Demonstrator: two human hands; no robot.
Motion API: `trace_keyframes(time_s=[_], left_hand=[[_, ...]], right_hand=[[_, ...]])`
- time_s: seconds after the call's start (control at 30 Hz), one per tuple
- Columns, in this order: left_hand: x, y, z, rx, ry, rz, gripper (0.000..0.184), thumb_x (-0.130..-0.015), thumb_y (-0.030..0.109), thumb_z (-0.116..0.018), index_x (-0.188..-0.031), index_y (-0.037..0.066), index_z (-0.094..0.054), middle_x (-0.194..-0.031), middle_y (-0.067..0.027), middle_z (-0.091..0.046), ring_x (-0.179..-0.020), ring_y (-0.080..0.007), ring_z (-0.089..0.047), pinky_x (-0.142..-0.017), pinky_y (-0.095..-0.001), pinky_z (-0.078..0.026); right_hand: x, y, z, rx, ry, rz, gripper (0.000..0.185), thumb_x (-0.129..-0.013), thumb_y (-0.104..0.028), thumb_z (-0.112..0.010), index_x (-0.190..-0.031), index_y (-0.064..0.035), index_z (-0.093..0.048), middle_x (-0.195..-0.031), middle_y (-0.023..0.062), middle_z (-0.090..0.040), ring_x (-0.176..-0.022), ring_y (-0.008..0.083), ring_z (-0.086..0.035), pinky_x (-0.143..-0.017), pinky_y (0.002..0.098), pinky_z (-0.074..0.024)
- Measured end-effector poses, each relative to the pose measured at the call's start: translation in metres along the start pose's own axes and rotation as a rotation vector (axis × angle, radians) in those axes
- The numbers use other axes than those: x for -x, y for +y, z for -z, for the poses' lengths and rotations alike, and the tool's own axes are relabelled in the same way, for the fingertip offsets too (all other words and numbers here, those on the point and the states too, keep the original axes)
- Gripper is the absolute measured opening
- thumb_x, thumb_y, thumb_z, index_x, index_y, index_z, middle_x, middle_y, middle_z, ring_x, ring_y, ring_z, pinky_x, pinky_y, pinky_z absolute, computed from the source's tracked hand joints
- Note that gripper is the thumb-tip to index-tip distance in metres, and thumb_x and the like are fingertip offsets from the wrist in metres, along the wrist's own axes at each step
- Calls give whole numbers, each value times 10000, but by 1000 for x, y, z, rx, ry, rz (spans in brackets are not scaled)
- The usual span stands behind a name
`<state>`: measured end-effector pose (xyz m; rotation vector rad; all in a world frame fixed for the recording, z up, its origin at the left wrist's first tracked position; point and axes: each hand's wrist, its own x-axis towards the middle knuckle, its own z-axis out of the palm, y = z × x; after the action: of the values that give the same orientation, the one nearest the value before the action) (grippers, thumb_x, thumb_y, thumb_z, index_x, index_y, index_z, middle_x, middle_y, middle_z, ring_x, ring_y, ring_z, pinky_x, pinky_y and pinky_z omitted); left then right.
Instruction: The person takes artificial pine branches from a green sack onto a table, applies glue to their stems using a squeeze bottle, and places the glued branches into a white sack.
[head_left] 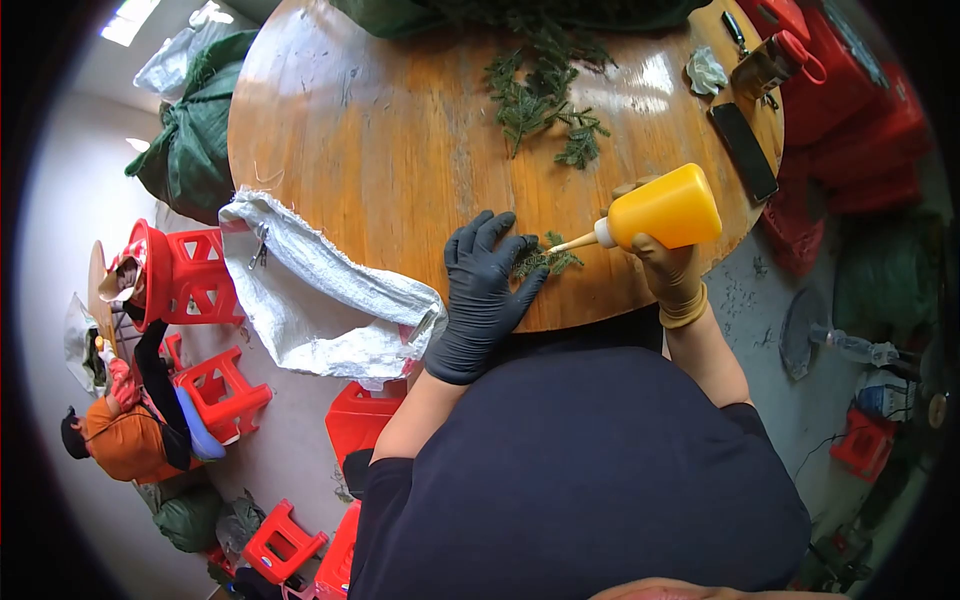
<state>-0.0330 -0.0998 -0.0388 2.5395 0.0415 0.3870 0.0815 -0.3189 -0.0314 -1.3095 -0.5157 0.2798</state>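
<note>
My left hand (485, 285), in a black glove, lies on the wooden table (360, 150) near its front edge. Its thumb and index finger hold a small green conifer sprig (562, 262) against the wood. In a tan glove, my right hand (670, 272) grips a yellow squeeze bottle (665, 208), tilted on its side. The bottle's narrow tip points left and meets the sprig, close to my left fingertips. Whether anything comes out of the tip cannot be made out.
Larger conifer branches (540, 95) lie farther back. A phone (743, 150), crumpled tissue (706, 72) and dark bottle (770, 65) stand along the right edge. A white woven sack (320, 310) hangs at the left. Red stools (222, 392) and a seated person (130, 435) are beyond.
</note>
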Motion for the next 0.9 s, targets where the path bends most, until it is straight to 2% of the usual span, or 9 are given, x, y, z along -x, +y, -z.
trace_keyframes(time_s=[0.27, 0.53, 0.9], left_hand=[[0, 1, 1, -12, -5, -9, 368, -769, 223, -797, -1102, 107, -691, -1312, -140, -569, -1306, -346, -448, -1098, -451, -297], [2, 4, -2, -31, 65, 11, 324, -746, 220, -831, -1002, 85, -685, -1291, -154, -568, -1298, -366, -446, -1073, -460, -341], [6, 4, -6, -87, 90, -10, 317, -744, 232, -836, -974, 87, -675, -1317, -152, -544, -1313, -372, -427, -1071, -470, -342]], right_hand=[[2, -6, 4, 0, 31, -30, 603, -854, -276, -785, -1302, -29, -465, -1188, 130, -613, -1041, 248, -651, -936, 401, -541], [10, -3, 22, 10, 98, 42, 543, -870, -237, -762, -1295, -41, -488, -1182, 130, -617, -1048, 253, -645, -945, 431, -537], [31, 1, 37, -32, 267, 49, 474, -890, -193, -713, -1287, -38, -507, -1197, 162, -624, -1058, 268, -642, -970, 431, -522]])
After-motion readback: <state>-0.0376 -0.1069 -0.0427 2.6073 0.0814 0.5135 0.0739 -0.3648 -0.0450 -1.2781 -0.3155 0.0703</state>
